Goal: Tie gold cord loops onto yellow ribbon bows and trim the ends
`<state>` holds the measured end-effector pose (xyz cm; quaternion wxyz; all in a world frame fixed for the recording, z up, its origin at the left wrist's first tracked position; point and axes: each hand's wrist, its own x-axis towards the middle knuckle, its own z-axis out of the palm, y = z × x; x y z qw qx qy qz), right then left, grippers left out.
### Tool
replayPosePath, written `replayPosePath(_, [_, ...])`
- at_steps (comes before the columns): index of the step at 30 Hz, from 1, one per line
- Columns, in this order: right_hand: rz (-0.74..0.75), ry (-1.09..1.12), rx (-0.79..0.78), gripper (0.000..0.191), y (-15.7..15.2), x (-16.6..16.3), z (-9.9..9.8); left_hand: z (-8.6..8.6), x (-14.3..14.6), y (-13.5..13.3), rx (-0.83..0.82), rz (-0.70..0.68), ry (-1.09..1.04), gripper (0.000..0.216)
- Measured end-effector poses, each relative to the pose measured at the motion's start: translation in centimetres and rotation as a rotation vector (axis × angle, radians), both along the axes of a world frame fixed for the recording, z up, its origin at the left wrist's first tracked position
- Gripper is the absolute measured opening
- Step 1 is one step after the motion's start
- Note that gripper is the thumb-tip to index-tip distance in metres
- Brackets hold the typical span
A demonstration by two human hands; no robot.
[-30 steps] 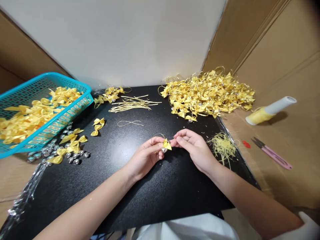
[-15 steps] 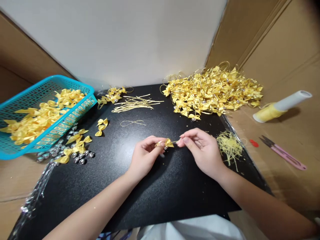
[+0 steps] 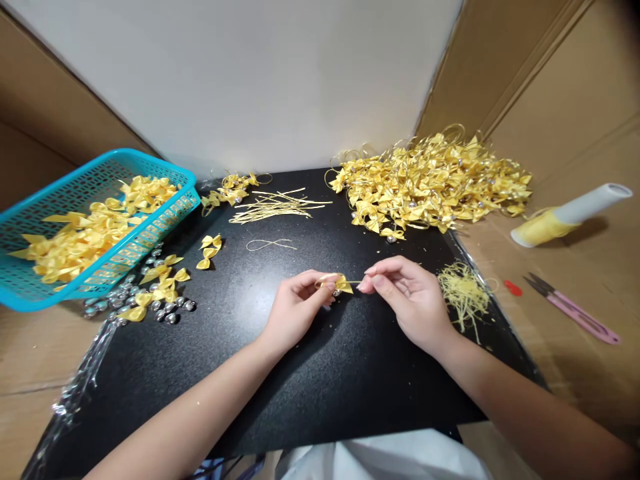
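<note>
Over the middle of a black mat (image 3: 280, 387), my left hand (image 3: 295, 310) pinches a small yellow ribbon bow (image 3: 341, 285) with a gold cord looped round it. My right hand (image 3: 410, 297) is closed in a pinch on the gold cord's end just right of the bow. The cord runs taut between the two hands. A small silver bead seems to hang under the bow, partly hidden by my left fingers.
A teal basket (image 3: 30, 293) of yellow bows stands at the left, with loose bows and silver beads (image 3: 160, 307) beside it. Cut gold cords (image 3: 275, 207) lie at the back. A big heap of finished bows (image 3: 430, 183), cord scraps (image 3: 463, 293), a thread spool (image 3: 570, 213) and pink snips (image 3: 575, 310) are on the right.
My right hand has drawn the cord out to the right, away from the bow, so the hands are a little further apart. The view has shifted slightly.
</note>
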<state>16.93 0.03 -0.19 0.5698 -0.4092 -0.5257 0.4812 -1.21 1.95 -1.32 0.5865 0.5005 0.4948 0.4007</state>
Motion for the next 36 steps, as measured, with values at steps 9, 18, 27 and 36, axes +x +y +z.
replayPosePath(9, [-0.058,-0.114,0.116,0.011,-0.1,-0.1,-0.8,0.2,-0.1,-0.3,-0.212,-0.027,-0.212,0.027])
replayPosePath(18, [-0.03,-0.318,0.12,0.02,-0.7,-0.2,-1.3,0.3,0.1,-0.4,-0.121,0.015,-0.278,0.017])
replayPosePath(27, [-0.11,-0.101,0.022,0.004,-0.4,-0.5,-0.9,0.2,-0.1,-0.6,-0.134,0.025,-0.28,0.007])
replayPosePath(36, [-0.049,-0.302,0.114,0.01,-1.0,-0.6,-1.0,0.2,-0.1,-0.8,-0.165,0.006,-0.272,0.019])
